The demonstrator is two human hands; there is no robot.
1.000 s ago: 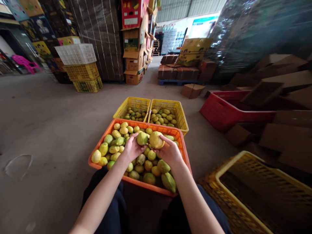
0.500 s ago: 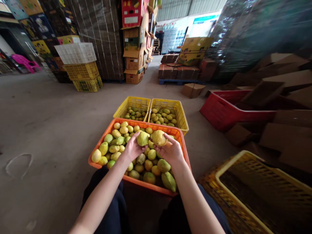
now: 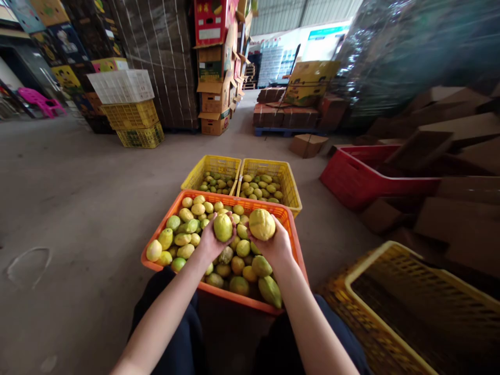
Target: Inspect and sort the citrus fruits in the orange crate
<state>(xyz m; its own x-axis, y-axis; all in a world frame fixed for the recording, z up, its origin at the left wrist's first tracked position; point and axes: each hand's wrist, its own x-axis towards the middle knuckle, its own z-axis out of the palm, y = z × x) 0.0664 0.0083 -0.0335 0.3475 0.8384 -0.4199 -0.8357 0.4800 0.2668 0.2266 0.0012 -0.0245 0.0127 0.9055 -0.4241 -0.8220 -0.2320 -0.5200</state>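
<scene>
My left hand (image 3: pixel 211 241) is closed around a smooth, rounded yellow-green fruit (image 3: pixel 223 227). A larger, lumpy yellow fruit (image 3: pixel 262 224) rests in my right hand (image 3: pixel 278 242), with the fingers curled about its side and underneath. Both fruits are raised over an orange crate (image 3: pixel 166 217), held a little apart. That crate is filled with many similar green and yellow fruits, some round and some long, such as a pointed green fruit (image 3: pixel 270 291) at the near right corner. My hands and forearms hide part of the pile.
Behind the orange crate stand a left yellow crate (image 3: pixel 191 176) and a right yellow crate (image 3: pixel 289 181), both with fruit inside. A large yellow basket (image 3: pixel 394 312) is at the near right. Beyond it are a red crate (image 3: pixel 347 177) and cardboard pieces (image 3: pixel 461 208).
My hands have moved slightly apart. Both fruits have been turned in the fingers, and the right one shows more of its face. The crates have stayed put.
</scene>
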